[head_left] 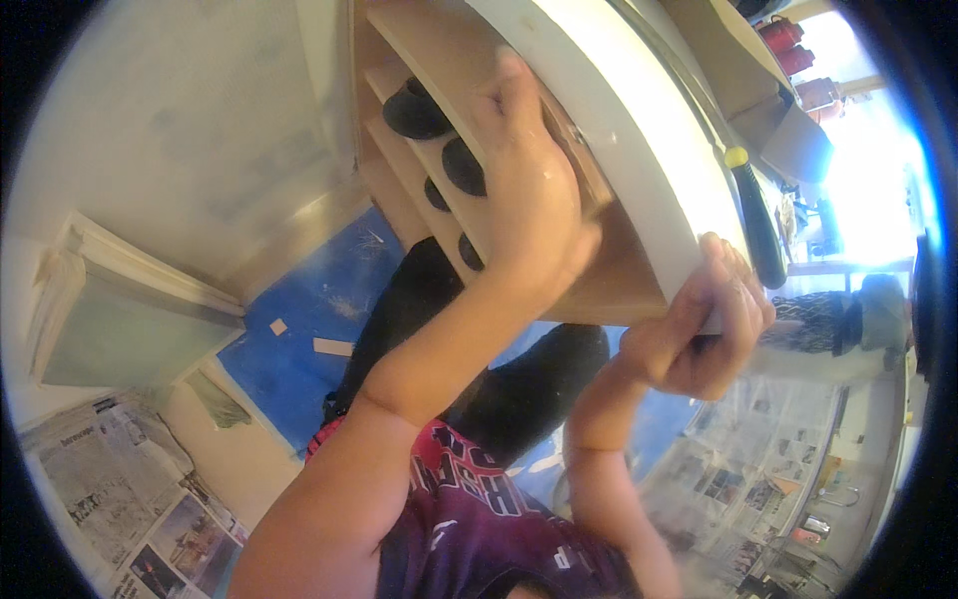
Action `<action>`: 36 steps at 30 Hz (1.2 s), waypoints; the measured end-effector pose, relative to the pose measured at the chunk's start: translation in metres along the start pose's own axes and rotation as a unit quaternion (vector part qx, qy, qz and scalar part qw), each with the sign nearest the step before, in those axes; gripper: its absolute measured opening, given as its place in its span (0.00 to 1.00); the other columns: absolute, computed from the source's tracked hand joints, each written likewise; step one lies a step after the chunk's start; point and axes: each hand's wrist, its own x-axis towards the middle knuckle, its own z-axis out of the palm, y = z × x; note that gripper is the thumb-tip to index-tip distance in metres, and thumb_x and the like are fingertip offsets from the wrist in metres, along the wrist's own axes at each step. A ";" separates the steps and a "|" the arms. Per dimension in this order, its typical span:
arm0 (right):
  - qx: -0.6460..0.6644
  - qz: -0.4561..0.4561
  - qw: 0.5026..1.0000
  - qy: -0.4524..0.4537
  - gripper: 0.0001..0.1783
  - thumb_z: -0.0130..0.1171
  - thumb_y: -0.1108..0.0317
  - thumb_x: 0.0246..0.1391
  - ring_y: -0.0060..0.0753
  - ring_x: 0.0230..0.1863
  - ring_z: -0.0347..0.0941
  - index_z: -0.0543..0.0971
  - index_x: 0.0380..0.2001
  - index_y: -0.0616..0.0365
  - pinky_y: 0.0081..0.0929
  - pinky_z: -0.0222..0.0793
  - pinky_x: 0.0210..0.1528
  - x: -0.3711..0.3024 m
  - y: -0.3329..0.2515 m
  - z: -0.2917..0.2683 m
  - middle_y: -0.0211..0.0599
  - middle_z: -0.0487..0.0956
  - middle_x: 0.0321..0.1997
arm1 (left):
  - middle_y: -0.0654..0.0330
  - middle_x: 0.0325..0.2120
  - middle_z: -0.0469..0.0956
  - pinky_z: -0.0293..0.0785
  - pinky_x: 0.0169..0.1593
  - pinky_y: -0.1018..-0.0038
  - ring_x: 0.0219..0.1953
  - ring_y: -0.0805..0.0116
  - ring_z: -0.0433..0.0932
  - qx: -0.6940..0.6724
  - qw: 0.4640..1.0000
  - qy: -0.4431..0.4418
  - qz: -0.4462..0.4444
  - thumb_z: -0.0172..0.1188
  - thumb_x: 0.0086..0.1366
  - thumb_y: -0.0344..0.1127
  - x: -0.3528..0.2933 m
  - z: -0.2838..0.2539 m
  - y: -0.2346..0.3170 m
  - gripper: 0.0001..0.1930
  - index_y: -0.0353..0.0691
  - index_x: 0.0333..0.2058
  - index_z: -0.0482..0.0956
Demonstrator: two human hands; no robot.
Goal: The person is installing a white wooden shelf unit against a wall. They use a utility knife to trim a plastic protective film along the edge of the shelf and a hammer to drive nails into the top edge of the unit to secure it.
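Note:
A pale wooden cabinet with a white front edge board (619,120) stands before me, its shelves (439,150) showing beneath. My left hand (539,190) is raised under the board, against a short wooden strip (589,175). Its fingers are curled, with the thumb pointing up, and whatever they hold is hidden. At the board's near right corner my right hand (699,319) is closed, thumb and fingertips on the edge. A black-handled tool (758,220) with a yellow tip lies on top, close to the right hand.
Dark rounded objects (417,110) sit on the shelves. Blue sheeting (299,299) covers the floor, with wood scraps (332,346) on it. Newspaper (778,449) is spread at the right, and more newspaper (150,499) at lower left. A pale panel (140,319) stands left.

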 end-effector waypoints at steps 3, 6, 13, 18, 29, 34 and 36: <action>0.078 0.022 0.997 -0.005 0.09 0.63 0.80 0.55 0.41 0.42 0.82 0.81 0.40 0.61 0.37 0.78 0.52 0.003 0.006 -0.002 0.43 0.87 0.39 | 0.58 0.59 0.71 0.71 0.60 0.55 0.60 0.58 0.73 -0.014 0.999 -0.030 -0.011 0.49 0.74 0.63 -0.003 0.000 -0.009 0.32 0.46 0.65 0.65; 0.123 0.042 0.990 -0.058 0.12 0.65 0.78 0.53 0.41 0.43 0.81 0.81 0.43 0.63 0.36 0.76 0.53 0.016 0.011 -0.011 0.43 0.88 0.40 | 0.58 0.56 0.75 0.73 0.59 0.57 0.57 0.60 0.77 -0.054 0.998 -0.012 -0.014 0.50 0.74 0.62 -0.007 0.003 0.003 0.32 0.43 0.64 0.67; 0.114 -0.029 0.990 -0.071 0.18 0.54 0.60 0.60 0.44 0.45 0.83 0.87 0.40 0.60 0.36 0.72 0.55 0.023 0.029 0.010 0.43 0.88 0.42 | 0.53 0.60 0.66 0.69 0.62 0.60 0.62 0.59 0.69 -0.022 0.997 -0.010 0.069 0.42 0.77 0.60 0.004 0.002 0.005 0.30 0.43 0.64 0.58; 0.117 -0.018 0.991 -0.063 0.17 0.54 0.61 0.60 0.41 0.46 0.84 0.88 0.40 0.59 0.34 0.72 0.53 0.019 0.026 0.011 0.40 0.88 0.42 | 0.56 0.53 0.77 0.75 0.57 0.52 0.53 0.59 0.79 0.004 0.998 0.028 0.056 0.46 0.77 0.56 0.005 0.003 0.007 0.27 0.41 0.62 0.67; 0.144 -0.039 0.988 -0.046 0.16 0.58 0.62 0.54 0.39 0.43 0.84 0.89 0.39 0.58 0.30 0.72 0.50 0.022 0.030 0.015 0.38 0.89 0.41 | 0.59 0.57 0.74 0.69 0.58 0.48 0.60 0.62 0.74 0.057 0.996 -0.018 0.060 0.40 0.77 0.62 -0.004 0.000 0.002 0.32 0.43 0.65 0.65; 0.143 -0.036 0.988 -0.044 0.15 0.58 0.64 0.53 0.39 0.43 0.84 0.89 0.38 0.57 0.30 0.73 0.50 0.022 0.030 0.015 0.38 0.89 0.41 | 0.57 0.58 0.73 0.68 0.62 0.48 0.60 0.61 0.74 0.058 0.996 -0.027 0.061 0.39 0.78 0.61 0.000 0.002 0.006 0.32 0.42 0.65 0.63; 0.145 -0.036 0.988 -0.042 0.15 0.58 0.64 0.52 0.39 0.43 0.84 0.89 0.38 0.58 0.31 0.73 0.50 0.022 0.030 0.015 0.38 0.89 0.40 | 0.56 0.58 0.73 0.70 0.62 0.51 0.59 0.61 0.75 0.061 0.996 -0.018 0.066 0.39 0.78 0.61 0.000 0.001 0.006 0.32 0.40 0.65 0.63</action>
